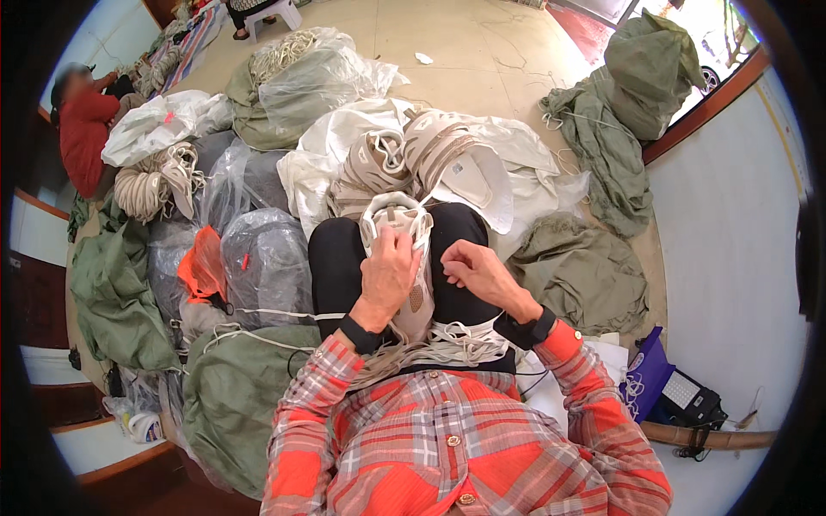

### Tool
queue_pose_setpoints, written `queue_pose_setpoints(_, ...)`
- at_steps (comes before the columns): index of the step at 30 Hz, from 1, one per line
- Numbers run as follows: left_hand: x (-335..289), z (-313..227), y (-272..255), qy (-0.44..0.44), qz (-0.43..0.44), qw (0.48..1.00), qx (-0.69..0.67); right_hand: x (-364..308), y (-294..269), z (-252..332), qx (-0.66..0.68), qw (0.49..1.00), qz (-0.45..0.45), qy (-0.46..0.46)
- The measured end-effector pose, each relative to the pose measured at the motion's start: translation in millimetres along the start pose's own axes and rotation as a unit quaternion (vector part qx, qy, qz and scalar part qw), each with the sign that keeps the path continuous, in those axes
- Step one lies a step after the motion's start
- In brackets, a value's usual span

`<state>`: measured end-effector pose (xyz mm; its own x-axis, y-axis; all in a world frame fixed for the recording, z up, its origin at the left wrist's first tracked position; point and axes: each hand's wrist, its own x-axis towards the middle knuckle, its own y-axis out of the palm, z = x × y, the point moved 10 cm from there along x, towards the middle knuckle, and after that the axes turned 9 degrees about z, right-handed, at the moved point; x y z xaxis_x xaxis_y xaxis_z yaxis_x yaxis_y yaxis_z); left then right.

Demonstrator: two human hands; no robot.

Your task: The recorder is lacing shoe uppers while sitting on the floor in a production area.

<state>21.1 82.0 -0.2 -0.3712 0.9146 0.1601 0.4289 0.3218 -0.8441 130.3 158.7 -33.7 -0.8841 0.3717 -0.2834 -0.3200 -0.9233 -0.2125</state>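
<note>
A smooth, pale tan floor [465,52] spreads out beyond the shoe [414,303], which sits collar-end away between two thighs in black trousers [334,258]. Left of the shoe bulge clear plastic bags [267,258], glossy and creased over rounded grey contents. Nearer the body on that same side slumps a dull green cloth sack [241,378], and a crumpled green cloth [581,271] of similar weave lies right of the shoe, in soft folds. Just beyond the shoe, a wrinkled white sheet [303,185] carries a stack of shoes [439,142] nested into one another (their ribbed, wavy sides look like a fan). Farther off to the left of the shoe lies another nested bundle [142,189], curved and trailing laces.

The shoe itself is beige and off-white, with a padded collar and a tapering toe. The left hand [389,273] is closed on its front, fingers bent over the tongue. Right of the shoe and apart from it, the right hand [479,273] is curled in, fingertips drawn together; whether they pinch anything, I cannot tell. Flat, pale laces [469,344] lie tangled nearer the body than the shoe.
</note>
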Motion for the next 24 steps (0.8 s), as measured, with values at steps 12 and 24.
queue_pose_setpoints(12, -9, 67, -4, -0.170, -0.004, 0.915, -0.366, 43, 32, 8, 0.046, 0.996, 0.073, -0.027)
queue_pose_setpoints(24, -16, 47, -16, -0.040, 0.043, 0.998, -0.039, 8, 27, 0, 0.124, 0.968, 0.219, 0.011)
